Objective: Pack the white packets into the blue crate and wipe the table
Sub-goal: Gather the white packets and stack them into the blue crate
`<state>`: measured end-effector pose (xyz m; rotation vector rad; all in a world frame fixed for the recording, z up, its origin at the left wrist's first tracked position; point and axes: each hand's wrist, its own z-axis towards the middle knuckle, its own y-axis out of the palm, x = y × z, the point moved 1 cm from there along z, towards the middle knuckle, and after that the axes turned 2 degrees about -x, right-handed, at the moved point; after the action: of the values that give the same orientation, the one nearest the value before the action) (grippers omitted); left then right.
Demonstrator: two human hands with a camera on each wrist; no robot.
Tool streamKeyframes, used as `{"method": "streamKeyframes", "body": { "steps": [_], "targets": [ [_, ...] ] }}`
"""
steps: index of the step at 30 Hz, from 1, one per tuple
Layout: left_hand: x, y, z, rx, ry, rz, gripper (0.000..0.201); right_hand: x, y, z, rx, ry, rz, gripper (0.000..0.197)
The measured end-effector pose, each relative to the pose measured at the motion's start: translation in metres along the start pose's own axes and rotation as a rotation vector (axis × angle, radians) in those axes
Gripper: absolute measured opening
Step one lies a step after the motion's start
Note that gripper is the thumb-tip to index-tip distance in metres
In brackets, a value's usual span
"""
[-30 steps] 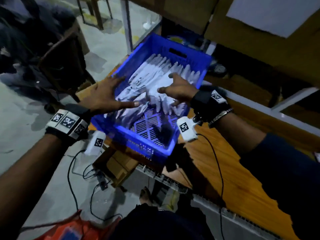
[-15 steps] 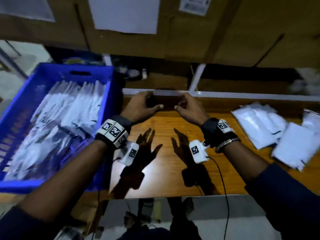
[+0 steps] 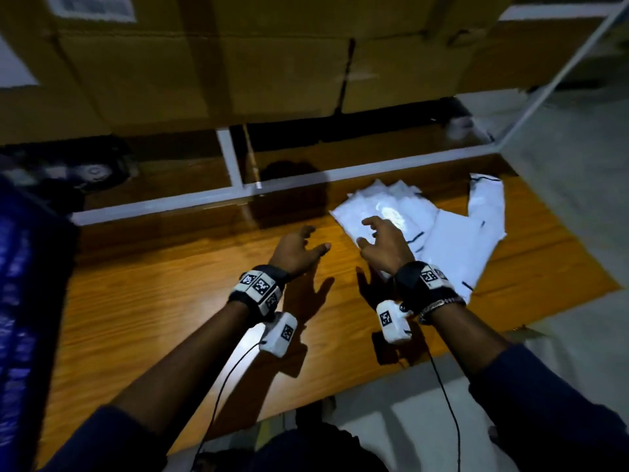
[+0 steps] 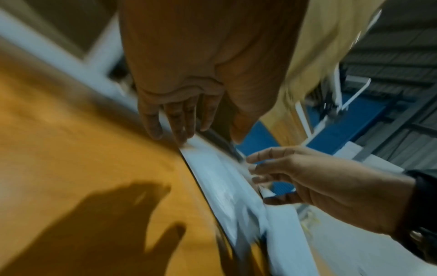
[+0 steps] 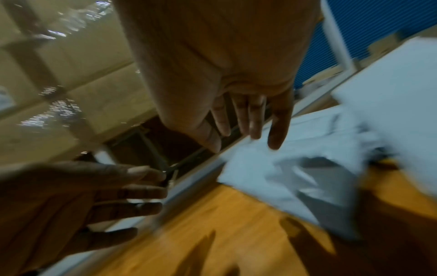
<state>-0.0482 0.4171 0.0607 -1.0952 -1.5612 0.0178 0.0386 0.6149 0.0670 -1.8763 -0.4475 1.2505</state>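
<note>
Blue crate [image 3: 20, 301] at far left edge of tabletop [image 3: 153, 318], contents blurred, not legible. Left hand [image 3: 296, 252] and right hand [image 3: 384, 245]: each grip apart, fingers spread, holding nothing, the right over the pile. White packets [image 3: 425, 229], loose pile at right, still unpacked; wiping not yet begun.

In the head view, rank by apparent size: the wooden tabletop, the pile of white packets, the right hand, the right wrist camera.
1. Wooden tabletop
2. Pile of white packets
3. Right hand
4. Right wrist camera, smallest, though close to the hand in size.
</note>
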Motion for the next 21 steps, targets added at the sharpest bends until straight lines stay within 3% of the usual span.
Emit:
{"method": "streamKeyframes", "body": {
  "steps": [4, 9, 16, 21],
  "targets": [
    [0.032, 0.078, 0.040, -0.026, -0.075, -0.064, 0.078, 0.073, -0.030, 0.005, 0.053, 0.137, -0.134, 0.049],
    [0.066, 0.139, 0.084, 0.147, -0.226, -0.108, 0.099, 0.137, -0.053, 0.007, 0.200, 0.337, -0.238, 0.068],
    [0.097, 0.165, 0.122, 0.272, -0.489, -0.101, 0.128, 0.169, -0.046, 0.012, 0.218, 0.465, -0.036, 0.112],
    [0.096, 0.167, 0.132, 0.284, -0.523, -0.034, 0.117, 0.173, -0.053, 0.015, 0.207, 0.456, -0.036, 0.101]
  ]
}}
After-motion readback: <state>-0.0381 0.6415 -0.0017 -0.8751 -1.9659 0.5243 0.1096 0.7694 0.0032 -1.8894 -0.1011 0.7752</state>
